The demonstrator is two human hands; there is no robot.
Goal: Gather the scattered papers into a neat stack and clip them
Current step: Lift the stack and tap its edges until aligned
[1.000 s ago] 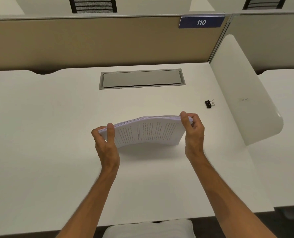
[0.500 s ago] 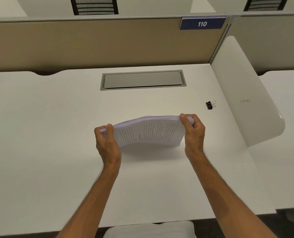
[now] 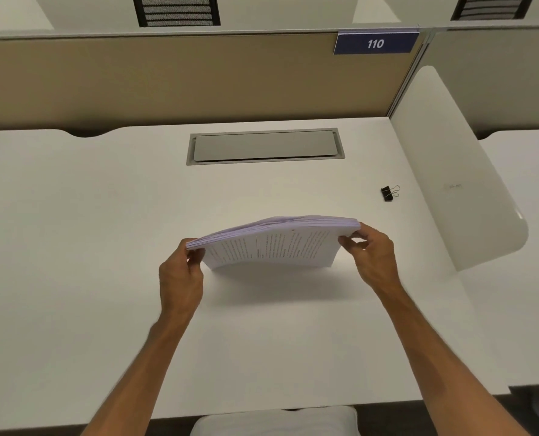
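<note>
the stack of papers (image 3: 272,243) stands on its lower long edge near the middle of the desk (image 3: 73,231), printed side toward the camera, bowed so the top edge arches up and leans away. the sheets are gathered but the top edge shows a slight fan of layers toward the left end. the left hand (image 3: 181,278) pinches the stack's left end between thumb and fingers, closed on the paper. the right hand (image 3: 372,258) holds the right end, its fingers curled over the upper right corner and the thumb against the near face.

compared with half a second ago, the left thumb no longer lies up along the front page; it has slipped to the stack's end edge, and the right hand's fingers look a little looser around the corner. the stack itself sits in much the same place and keeps the same arch.

the black binder clip (image 3: 388,193) lies apart from the papers, toward the desk's right edge, close to the white side divider (image 3: 457,171), where it was before. a grey cable hatch (image 3: 265,146) is set in the desk near the far edge, below the tan partition (image 3: 167,77) with its blue "110" sign (image 3: 375,43).
</note>
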